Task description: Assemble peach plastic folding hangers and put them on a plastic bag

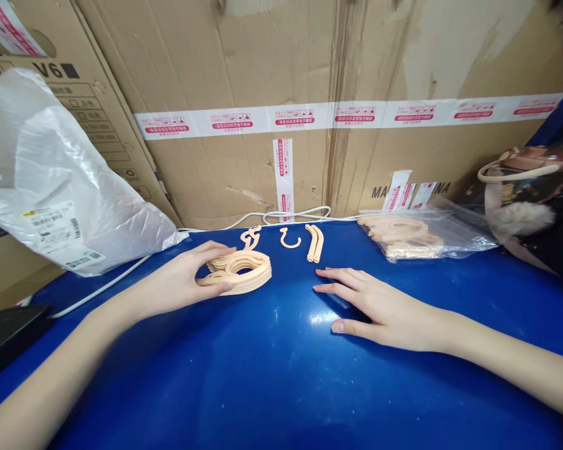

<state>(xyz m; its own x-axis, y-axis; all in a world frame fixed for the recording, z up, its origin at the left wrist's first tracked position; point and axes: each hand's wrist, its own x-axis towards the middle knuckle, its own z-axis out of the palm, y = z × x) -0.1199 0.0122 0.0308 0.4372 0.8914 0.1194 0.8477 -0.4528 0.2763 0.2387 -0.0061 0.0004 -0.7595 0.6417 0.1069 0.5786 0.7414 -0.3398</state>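
My left hand (184,281) curls round the left side of a stack of peach plastic rings (244,270) lying on the blue table (272,375), thumb in front and fingers behind. My right hand (380,306) lies flat on the table with its fingers stretched out, holding nothing. Beyond the hands lie a small peach hook (289,240), a pair of curved peach bars (314,242) and another small peach piece (250,237).
A clear bag of peach parts (415,234) sits at the back right, next to a dark bag with a fur pompom (525,206). A white plastic sack (51,181) lies at the left. Cardboard boxes (309,94) wall the back. A white cable (286,215) runs along them.
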